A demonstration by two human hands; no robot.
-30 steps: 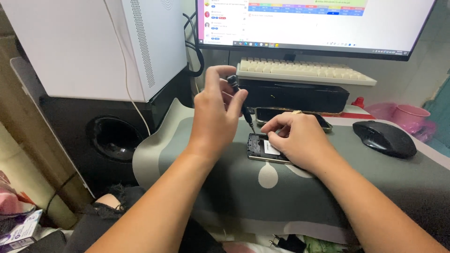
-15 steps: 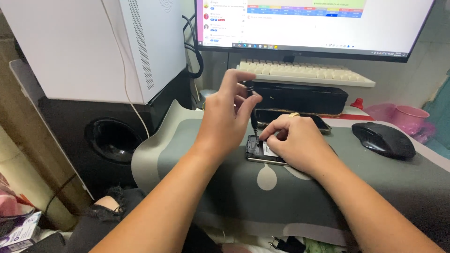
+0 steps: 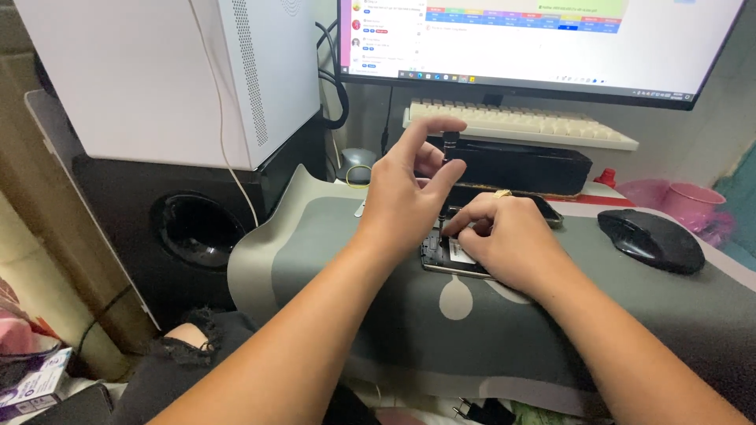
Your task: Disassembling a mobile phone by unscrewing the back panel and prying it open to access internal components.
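One small opened phone with its back cover off (image 3: 449, 256) lies flat on the grey mat (image 3: 315, 260) on the counter, long side pointing away toward the one cream keyboard (image 3: 520, 124). The right hand (image 3: 504, 240) rests on it, fingers curled and pressing. The left hand (image 3: 405, 197) pinches one thin black screwdriver (image 3: 450, 149), standing upright, just above; one black mouse (image 3: 650, 240) sits well apart, with open mat near the front edge.

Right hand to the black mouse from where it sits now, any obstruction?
Probably yes. The right hand rests on the opened phone, and the black mouse lies apart to its right on the grey desk mat with bare mat between. The left hand, pinching a small screwdriver, is on the other side.
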